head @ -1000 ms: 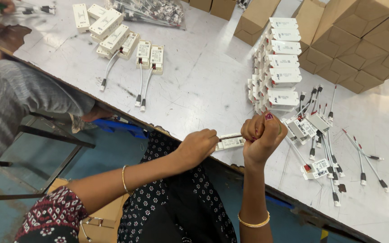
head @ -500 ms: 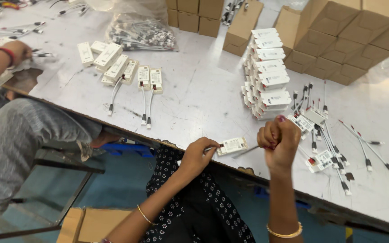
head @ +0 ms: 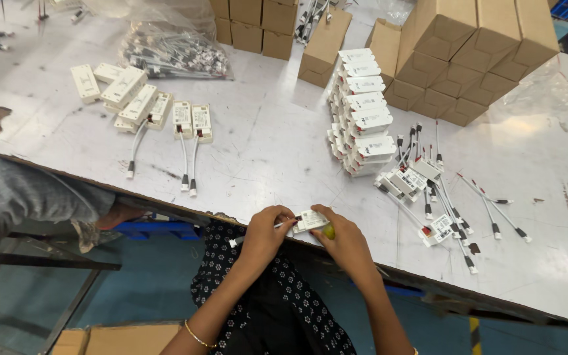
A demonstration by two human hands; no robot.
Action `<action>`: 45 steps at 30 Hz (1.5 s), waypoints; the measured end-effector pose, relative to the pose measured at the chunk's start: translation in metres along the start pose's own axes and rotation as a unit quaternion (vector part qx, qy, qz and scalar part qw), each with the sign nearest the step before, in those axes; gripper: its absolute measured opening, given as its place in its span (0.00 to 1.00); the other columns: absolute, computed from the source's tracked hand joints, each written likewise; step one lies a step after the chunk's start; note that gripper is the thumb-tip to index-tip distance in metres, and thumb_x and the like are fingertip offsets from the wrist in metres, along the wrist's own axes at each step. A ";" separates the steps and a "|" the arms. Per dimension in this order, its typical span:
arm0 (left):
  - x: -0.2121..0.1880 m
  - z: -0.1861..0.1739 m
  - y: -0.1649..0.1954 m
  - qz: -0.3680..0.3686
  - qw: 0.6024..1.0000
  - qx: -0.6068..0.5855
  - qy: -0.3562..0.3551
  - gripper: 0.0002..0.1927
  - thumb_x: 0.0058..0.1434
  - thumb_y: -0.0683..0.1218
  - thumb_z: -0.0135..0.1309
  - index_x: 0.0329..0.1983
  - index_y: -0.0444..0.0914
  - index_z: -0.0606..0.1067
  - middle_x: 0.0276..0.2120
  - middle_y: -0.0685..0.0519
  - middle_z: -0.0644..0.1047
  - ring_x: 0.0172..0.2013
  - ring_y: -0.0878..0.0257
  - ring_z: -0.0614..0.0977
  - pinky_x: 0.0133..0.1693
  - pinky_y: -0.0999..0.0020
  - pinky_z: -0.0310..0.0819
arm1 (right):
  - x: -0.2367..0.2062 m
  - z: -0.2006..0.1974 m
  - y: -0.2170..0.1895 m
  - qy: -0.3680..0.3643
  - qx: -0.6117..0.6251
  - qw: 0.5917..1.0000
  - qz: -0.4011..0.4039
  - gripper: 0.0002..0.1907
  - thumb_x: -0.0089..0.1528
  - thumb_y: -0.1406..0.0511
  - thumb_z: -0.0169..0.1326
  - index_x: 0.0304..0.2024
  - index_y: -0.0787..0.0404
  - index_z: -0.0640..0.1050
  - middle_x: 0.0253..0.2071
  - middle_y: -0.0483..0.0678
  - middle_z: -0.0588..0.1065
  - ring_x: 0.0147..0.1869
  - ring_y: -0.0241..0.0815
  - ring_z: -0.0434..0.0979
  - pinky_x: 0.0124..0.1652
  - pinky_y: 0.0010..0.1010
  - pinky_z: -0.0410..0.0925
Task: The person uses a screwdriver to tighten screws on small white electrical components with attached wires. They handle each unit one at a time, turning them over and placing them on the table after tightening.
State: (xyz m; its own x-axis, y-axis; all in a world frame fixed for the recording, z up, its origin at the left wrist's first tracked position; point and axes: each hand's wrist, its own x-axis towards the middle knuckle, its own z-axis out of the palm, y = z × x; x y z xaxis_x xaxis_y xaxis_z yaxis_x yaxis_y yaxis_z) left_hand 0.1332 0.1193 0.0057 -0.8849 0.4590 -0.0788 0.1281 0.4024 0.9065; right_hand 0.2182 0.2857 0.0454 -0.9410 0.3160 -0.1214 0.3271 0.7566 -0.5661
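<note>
At the table's (head: 264,151) near edge, both hands pinch one small white module (head: 311,220): the left hand (head: 265,235) grips its lead end, the right hand (head: 343,240) its body. A tall stack (head: 363,105) of finished-looking modules stands mid-table; loose ones (head: 428,190) with trailing leads lie to its right, seemingly still waiting.

- One head-worn view, looking steeply down from above the near edge of the surface (head: 284,151).
- It faces the far edge, where cardboard boxes (head: 474,59) stand.
- The hands sit close, low in frame.
</note>
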 end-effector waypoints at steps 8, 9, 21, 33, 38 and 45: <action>-0.009 0.008 0.011 0.048 0.988 0.134 0.052 0.06 0.60 0.44 0.58 0.35 0.37 0.80 0.35 0.47 0.78 0.37 0.51 0.80 0.41 0.57 0.74 | -0.005 0.000 0.000 0.015 0.007 0.999 -0.028 0.26 0.58 0.60 0.63 0.59 0.47 0.75 0.40 0.55 0.81 0.44 0.56 0.81 0.41 0.43 0.71; -0.009 0.007 0.009 0.048 0.991 0.115 0.053 0.05 0.60 0.44 0.57 0.35 0.37 0.79 0.35 0.47 0.78 0.37 0.51 0.80 0.41 0.57 0.74 | -0.006 0.000 0.000 0.015 0.014 0.999 -0.034 0.26 0.58 0.60 0.63 0.59 0.47 0.75 0.40 0.55 0.81 0.43 0.56 0.81 0.41 0.43 0.71; -0.030 0.021 -0.011 0.136 0.988 -0.029 0.066 0.03 0.64 0.38 0.52 0.40 0.36 0.73 0.36 0.48 0.74 0.39 0.52 0.79 0.41 0.58 0.71 | -0.012 -0.017 0.028 -0.077 0.114 0.991 -0.002 0.26 0.62 0.66 0.60 0.63 0.45 0.76 0.27 0.44 0.72 0.28 0.35 0.62 0.29 0.29 0.63; -0.039 0.015 0.005 0.055 0.986 -0.154 -0.031 0.04 0.64 0.36 0.53 0.41 0.37 0.75 0.36 0.52 0.68 0.38 0.61 0.75 0.45 0.64 0.72 | -0.023 -0.037 0.012 -0.111 0.141 0.983 0.043 0.28 0.60 0.69 0.58 0.63 0.44 0.75 0.24 0.38 0.64 0.26 0.29 0.60 0.27 0.22 0.64; -0.044 0.016 0.004 0.067 0.977 -0.203 -0.024 0.04 0.65 0.37 0.54 0.42 0.37 0.74 0.38 0.52 0.69 0.41 0.63 0.76 0.48 0.65 0.73 | -0.038 -0.026 -0.006 -0.038 0.137 0.990 -0.011 0.17 0.63 0.69 0.59 0.55 0.54 0.81 0.22 0.39 0.63 0.25 0.29 0.60 0.26 0.23 0.58; -0.048 0.022 0.008 0.119 0.981 -0.155 0.015 0.04 0.64 0.38 0.57 0.41 0.36 0.75 0.40 0.51 0.71 0.43 0.58 0.75 0.47 0.62 0.70 | -0.038 -0.012 -0.008 -0.004 0.144 0.989 -0.026 0.08 0.61 0.68 0.63 0.43 0.62 0.82 0.24 0.41 0.66 0.27 0.29 0.63 0.27 0.22 0.59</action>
State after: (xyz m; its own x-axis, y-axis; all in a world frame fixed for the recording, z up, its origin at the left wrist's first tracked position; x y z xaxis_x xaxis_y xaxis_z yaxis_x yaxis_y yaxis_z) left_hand 0.1862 0.1179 0.0074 -0.8594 0.4862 0.1584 0.1944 0.0242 0.9806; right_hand 0.2520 0.2741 0.0643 -0.9571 0.2752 -0.0908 0.2400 0.5773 -0.7804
